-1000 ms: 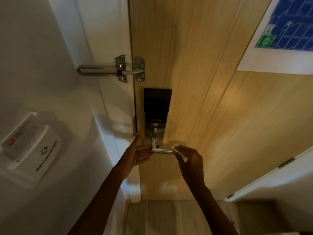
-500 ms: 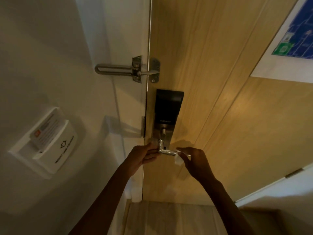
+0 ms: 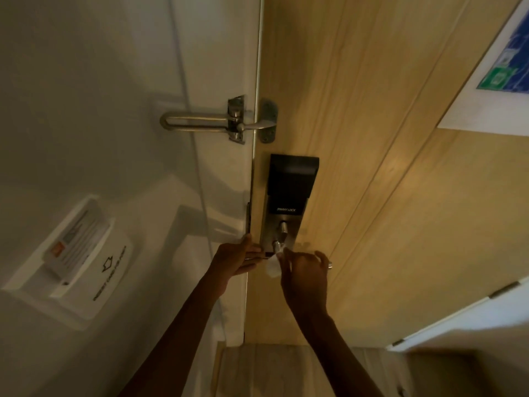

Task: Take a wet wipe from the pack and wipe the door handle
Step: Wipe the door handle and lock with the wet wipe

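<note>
The silver door handle (image 3: 277, 246) juts from the smart lock plate (image 3: 286, 196) on the wooden door (image 3: 372, 196). My right hand (image 3: 306, 270) is wrapped over the lever, pressing a white wet wipe (image 3: 273, 266) against it; only the lever's round base and far tip (image 3: 329, 265) show. My left hand (image 3: 234, 257) lies flat against the door's edge just left of the handle, fingers apart, holding nothing. The wipe pack is out of sight.
A metal swing-bar door guard (image 3: 223, 123) bridges frame and door above the lock. A white key-card holder (image 3: 74, 253) with a card in it is fixed to the left wall. A blue-and-green floor plan sign (image 3: 501, 67) hangs at the upper right.
My right hand has slid left along the lever from its tip toward the base, now covering it with the wipe. The left hand stays at the door's edge. The camera has shifted left.
</note>
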### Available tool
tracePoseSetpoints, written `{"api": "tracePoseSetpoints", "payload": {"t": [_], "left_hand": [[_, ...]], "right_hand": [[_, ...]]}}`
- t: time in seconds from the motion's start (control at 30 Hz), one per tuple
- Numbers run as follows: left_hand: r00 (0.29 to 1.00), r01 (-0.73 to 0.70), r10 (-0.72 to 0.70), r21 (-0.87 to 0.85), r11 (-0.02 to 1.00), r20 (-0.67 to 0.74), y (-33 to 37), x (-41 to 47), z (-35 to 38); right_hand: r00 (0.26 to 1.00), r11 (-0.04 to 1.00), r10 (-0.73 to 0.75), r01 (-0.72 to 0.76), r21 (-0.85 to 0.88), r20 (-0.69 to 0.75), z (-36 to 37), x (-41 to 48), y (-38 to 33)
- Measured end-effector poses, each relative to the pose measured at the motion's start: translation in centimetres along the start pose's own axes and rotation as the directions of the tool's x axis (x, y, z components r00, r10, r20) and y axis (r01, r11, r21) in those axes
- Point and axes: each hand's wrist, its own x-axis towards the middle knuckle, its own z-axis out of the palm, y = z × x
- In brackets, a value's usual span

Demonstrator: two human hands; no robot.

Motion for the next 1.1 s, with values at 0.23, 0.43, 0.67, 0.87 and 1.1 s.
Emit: {"api": "tracePoseSetpoints", "payload": {"t": [0.23, 0.43, 0.67, 0.87, 1.1], "left_hand": [[0.989, -0.138, 0.141, 0.065, 0.988, -0.039, 1.2, 0.2, 0.6], [0.970, -0.215, 0.234, 0.206, 0.955, -0.072, 1.3, 0.7, 0.6], [0.975, -0.198, 0.208, 0.128, 0.972, -0.072, 1.1, 0.7, 0.5], [0.968, -0.233, 0.245, 0.166, 0.958, -0.059, 0.7, 0.9, 0.6], [0.971, -0.225, 0.232, 0.111, 0.968, -0.058, 1.3, 0.3, 0.9]], "right_hand": [[0.994, 0.999, -0.039, 0.035, 0.037, 0.105, -1.5, 1.5, 3.5], [0.984, 0.977, -0.054, 0.018, 0.213, 0.168, -1.3, 2.2, 2.1], [0.948, 0.986, -0.158, 0.140, 0.085, 0.275, -2.7, 2.8, 4.2], [0.923, 0.972, -0.223, 0.234, 0.002, 0.313, -2.1, 2.9, 2.9], [0.887, 0.932, -0.259, 0.333, -0.141, 0.381, -4.4, 2.4, 4.5]]}}
